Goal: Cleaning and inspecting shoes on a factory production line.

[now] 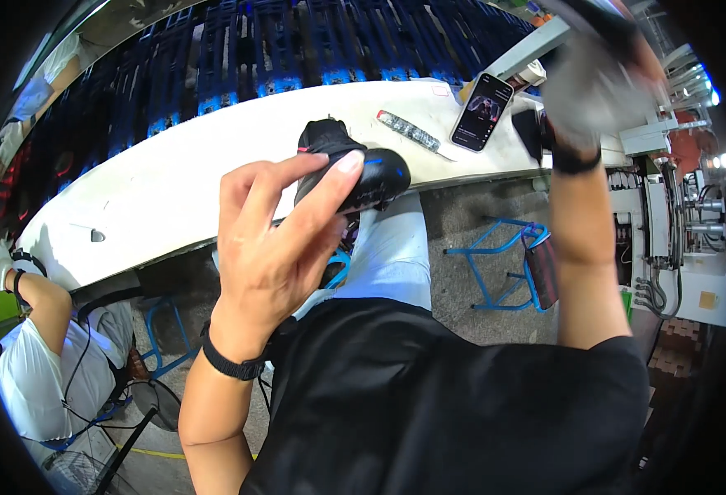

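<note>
- the left hand (276, 239) is raised in front of the chest, fingers (330, 177) and thumb closed around a black shoe (363, 169) with a blue streak on its toe.
- the shoe sits in that grip above the near edge of the long white workbench (165, 190), its rounded toe pointing right and its dark collar standing up behind the fingertips.
- a black band circles the left wrist.
- the right hand (598, 87) is lifted high at the upper right, blurred; it seems wrapped in or behind a grey cloth or glove (585, 99), and i cannot tell whether it is open or closed on anything.
- a black band also sits on the right wrist, just below the grey blur.
- on the bench, well apart from the shoe, a smartphone (481, 101) lies with its screen lit; between it and the shoe lies a slim grey patterned strip (408, 130).
- beyond the bench runs a row of dark blue racks (297, 49).
- under the bench a blue metal frame (503, 264) stands on the concrete floor.
- at the left, another person in a white shirt (41, 371) sits at the bench, one gloved hand raised.
</note>
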Motion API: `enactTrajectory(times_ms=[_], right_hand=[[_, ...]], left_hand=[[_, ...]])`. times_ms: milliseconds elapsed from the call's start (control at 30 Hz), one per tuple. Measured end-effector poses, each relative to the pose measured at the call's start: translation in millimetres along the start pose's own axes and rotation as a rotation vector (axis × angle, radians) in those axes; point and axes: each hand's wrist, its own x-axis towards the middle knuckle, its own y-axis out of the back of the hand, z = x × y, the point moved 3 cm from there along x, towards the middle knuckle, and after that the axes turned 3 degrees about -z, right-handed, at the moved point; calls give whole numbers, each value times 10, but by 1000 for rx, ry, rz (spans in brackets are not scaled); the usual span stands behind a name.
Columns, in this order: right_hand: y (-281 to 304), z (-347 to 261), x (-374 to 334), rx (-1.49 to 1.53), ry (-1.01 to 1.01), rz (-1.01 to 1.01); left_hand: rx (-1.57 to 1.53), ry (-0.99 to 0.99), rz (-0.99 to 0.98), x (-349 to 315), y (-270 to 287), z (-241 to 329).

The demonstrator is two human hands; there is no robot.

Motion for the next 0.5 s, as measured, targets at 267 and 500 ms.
enactTrajectory(times_ms=[267, 500], right_hand=[[-1311, 2448, -1290, -1833, -35, 1054], [-1090, 3010, -975, -1545, -175, 680]], left_hand=[[19, 130, 83, -217, 115, -129], [-554, 486, 229, -407, 103, -96]])
